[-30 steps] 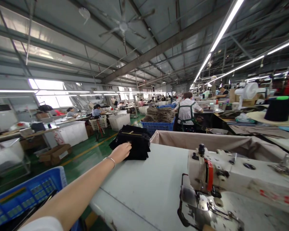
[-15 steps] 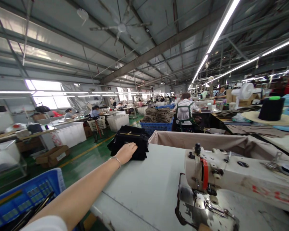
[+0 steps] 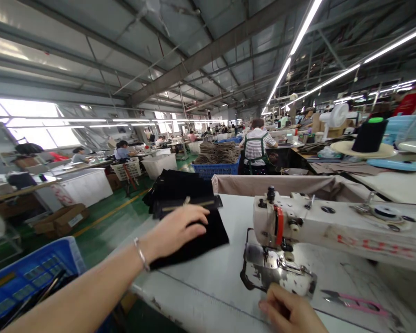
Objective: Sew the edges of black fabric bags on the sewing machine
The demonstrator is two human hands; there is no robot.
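Head view: at lower centre-left of the frame the left hand (image 3: 178, 226) lies palm down with fingers spread on a black cloth piece (image 3: 208, 236), its grip released, pressing flat rather than grasping. A thin bracelet (image 3: 141, 254) circles that wrist. The cloth piece rests on the grey table (image 3: 211, 282), its far edge touching a stack (image 3: 178, 189) of similar black pieces just behind it, at the table's left edge in mid-frame. At the bottom edge, right of centre, the right hand (image 3: 291, 314) rests on the table with fingers curled; whether its grip holds anything I cannot tell. Just above it sits the needle end of a white sewing machine (image 3: 298, 222) with a red part on its head, its body running off to the right. Pink-handled snips (image 3: 350, 303) lie on the table at lower right, near the right hand but apart from it. A blue crate (image 3: 27, 273) shows at lower left, beside the table. In the upper centre a person in a striped shirt (image 3: 256, 148) stands with back turned, beside a blue basket (image 3: 217, 170) heaped with brown material. A black thread cone (image 3: 369, 135) stands at upper right.
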